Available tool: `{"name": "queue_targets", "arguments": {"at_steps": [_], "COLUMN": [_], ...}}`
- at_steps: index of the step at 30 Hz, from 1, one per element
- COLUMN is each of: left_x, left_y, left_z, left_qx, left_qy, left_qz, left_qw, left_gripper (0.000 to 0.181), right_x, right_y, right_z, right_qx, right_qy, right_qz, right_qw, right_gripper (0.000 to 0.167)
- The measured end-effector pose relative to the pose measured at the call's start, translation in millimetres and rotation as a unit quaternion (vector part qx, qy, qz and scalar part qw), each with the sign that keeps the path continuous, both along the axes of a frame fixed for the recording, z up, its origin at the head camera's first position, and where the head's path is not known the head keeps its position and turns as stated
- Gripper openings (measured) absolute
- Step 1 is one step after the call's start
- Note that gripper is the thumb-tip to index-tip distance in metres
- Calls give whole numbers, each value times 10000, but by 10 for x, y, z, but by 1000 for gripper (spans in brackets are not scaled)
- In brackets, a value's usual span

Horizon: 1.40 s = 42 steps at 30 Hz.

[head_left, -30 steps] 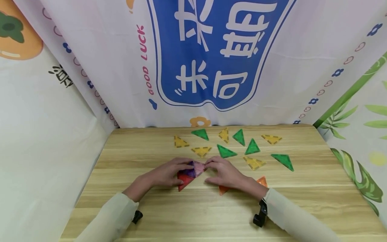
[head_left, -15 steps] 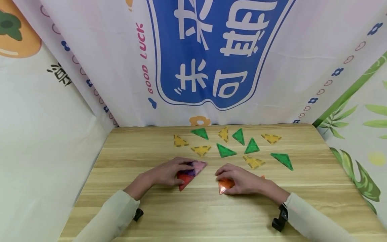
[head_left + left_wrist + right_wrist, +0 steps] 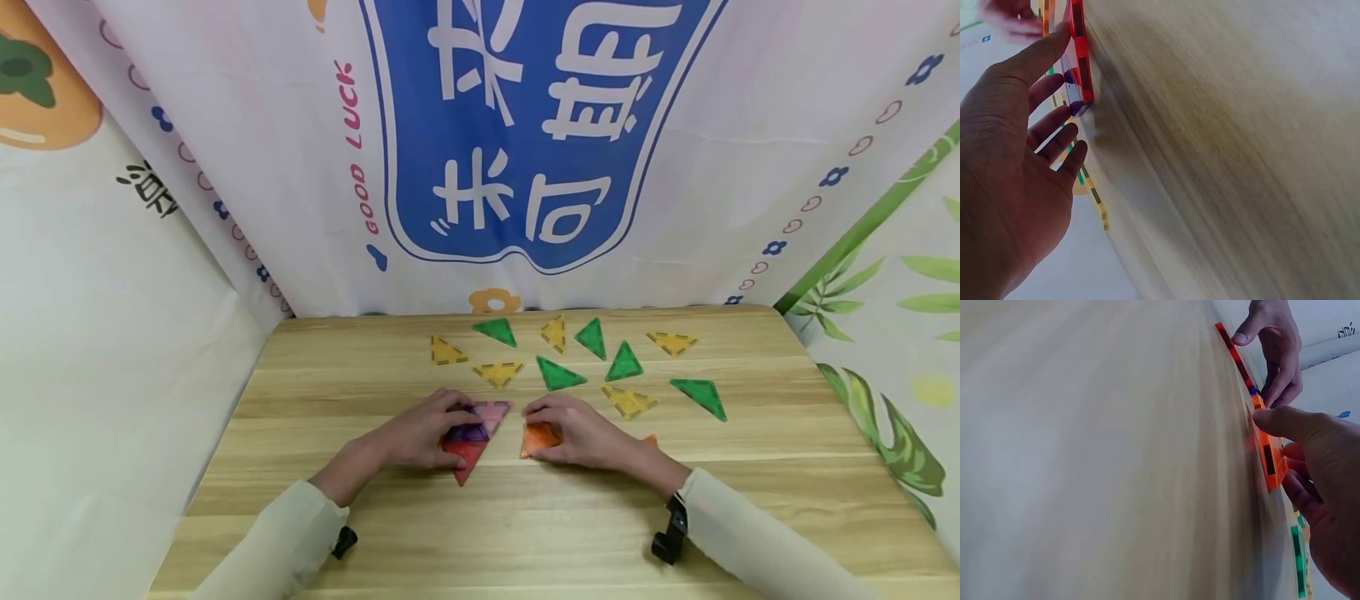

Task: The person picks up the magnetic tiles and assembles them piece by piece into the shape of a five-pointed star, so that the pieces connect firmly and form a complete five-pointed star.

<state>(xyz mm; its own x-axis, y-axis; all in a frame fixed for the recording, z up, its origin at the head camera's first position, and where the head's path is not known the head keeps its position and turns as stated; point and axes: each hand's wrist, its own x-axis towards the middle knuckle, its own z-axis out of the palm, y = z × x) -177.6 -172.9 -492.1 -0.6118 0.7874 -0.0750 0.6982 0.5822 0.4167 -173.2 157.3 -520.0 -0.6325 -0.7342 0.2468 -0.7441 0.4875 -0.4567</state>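
In the head view, my left hand (image 3: 416, 435) holds a joined group of flat translucent triangle magnetic tiles on the table: a red tile (image 3: 467, 461), a purple tile (image 3: 467, 433) and a pink tile (image 3: 497, 412). Its thumb lies on the red tile and its fingers reach over the purple one. Just to the right, my right hand (image 3: 585, 433) pinches an orange triangle magnetic tile (image 3: 532, 440) between thumb and fingers. From the right wrist camera, the orange tile (image 3: 1270, 459) appears slightly tilted near the table. The fingers cover part of each held tile.
Several green triangle tiles (image 3: 558, 374) and yellow triangle tiles (image 3: 628, 402) lie spread over the back of the wooden table (image 3: 495, 542). Another orange tile (image 3: 650, 439) is partly hidden behind the right wrist. A printed curtain (image 3: 300, 208) hangs behind the table.
My right hand left the pink tile, moved right and took hold of the orange tile, then brought it left toward the joined group. The left hand has turned its group slightly.
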Motion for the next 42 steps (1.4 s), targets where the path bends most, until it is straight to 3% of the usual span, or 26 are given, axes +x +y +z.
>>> {"name": "queue_targets", "arguments": {"at_steps": [4,10,16,28,35,42], "left_x": [11,18,5,-74,-72,-50], "left_y": [11,41,83,174,186,156], "left_z": [-14,-9,15,-24,-6,7], "left_qx": [-3,5,-108,-39,-45,9], "left_qy": [53,120,133,21,-83,-119], "left_qz": [1,-19,-29,-669,-643,-595], "left_qw": [10000,9999,9998,9977,9979,9982], "left_gripper": [63,63,62,69,69,68], "right_x": [-65,-133,-131,14,144,290], "right_y": [-139,-300,-228,454,914,1270], "right_z": [-17,-61,-68,147,172,191], "right_qx": [-93,-284,-362,-153,260,370], "right_qy": [171,84,-20,-189,-299,9], "right_qz": [-102,-151,-131,216,-76,-295], "right_qw": [9998,9994,9993,9995,9992,9989], "right_gripper": [46,44,48,44,43,49]}}
